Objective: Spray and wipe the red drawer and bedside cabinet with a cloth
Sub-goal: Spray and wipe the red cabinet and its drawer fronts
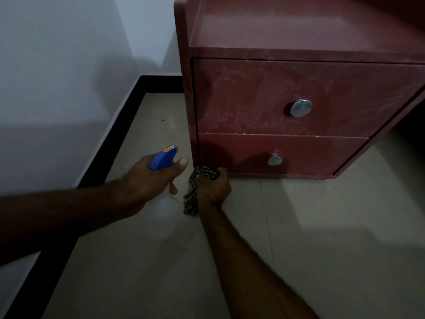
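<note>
Fingers (222, 173) of your right hand (215, 188) clench a checked cloth (192, 196) at the bottom left corner of the red bedside cabinet (299, 31), by its lower drawer (299, 155). Your left hand (149, 180) grips the spray bottle (163, 160) just left of the cabinet. Wiping looks to be the step in hand; next, sweep the cloth rightward across that drawer.

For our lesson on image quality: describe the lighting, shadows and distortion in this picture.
Head view: dim overall; a shadow darkens the lower drawer left of its knob; the spray bottle body looks pale and blurred; the wide lens slants the cabinet verticals.
</note>
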A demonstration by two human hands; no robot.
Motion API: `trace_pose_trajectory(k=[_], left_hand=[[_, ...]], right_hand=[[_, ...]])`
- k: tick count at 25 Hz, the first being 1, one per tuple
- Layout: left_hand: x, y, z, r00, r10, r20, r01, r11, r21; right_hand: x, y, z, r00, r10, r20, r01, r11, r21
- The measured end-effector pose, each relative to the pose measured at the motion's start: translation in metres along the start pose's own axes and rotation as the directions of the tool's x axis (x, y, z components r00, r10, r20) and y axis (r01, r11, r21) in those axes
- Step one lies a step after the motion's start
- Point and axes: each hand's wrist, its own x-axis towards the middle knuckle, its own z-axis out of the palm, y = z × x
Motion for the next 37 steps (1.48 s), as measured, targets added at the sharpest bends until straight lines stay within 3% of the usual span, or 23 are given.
trace_pose_trajectory(k=[9, 14, 19, 23, 29, 37], left_hand=[[-0.008, 0.008, 0.022, 0.997, -0.038, 0.07, 0.038, 0.999, -0.006], [0.0, 0.009, 0.039, 0.993, -0.001, 0.118, 0.0, 1.0, 0.006], [0.007, 0.009, 0.053, 0.988, 0.041, 0.151, -0.041, 0.999, -0.005], [0.012, 0.009, 0.062, 0.985, 0.045, 0.165, -0.04, 0.999, -0.031], [0.017, 0.012, 0.08, 0.979, 0.013, 0.206, -0.006, 0.999, -0.033], [0.027, 0.019, 0.112, 0.975, 0.044, 0.219, -0.019, 0.994, -0.112]], right_hand=[[0.027, 0.008, -0.028, 0.996, 0.046, -0.073, -0.045, 0.999, 0.017], [0.037, 0.013, -0.037, 0.975, 0.191, -0.113, -0.173, 0.973, 0.155], [0.048, 0.027, -0.053, 0.885, 0.431, -0.175, -0.375, 0.883, 0.283], [0.065, 0.035, -0.069, 0.87, 0.46, -0.176, -0.381, 0.856, 0.35], [0.084, 0.022, -0.092, 0.855, 0.517, -0.045, -0.349, 0.637, 0.687], [0.11, 0.021, -0.134, 0.826, 0.559, -0.074, -0.336, 0.592, 0.732]])
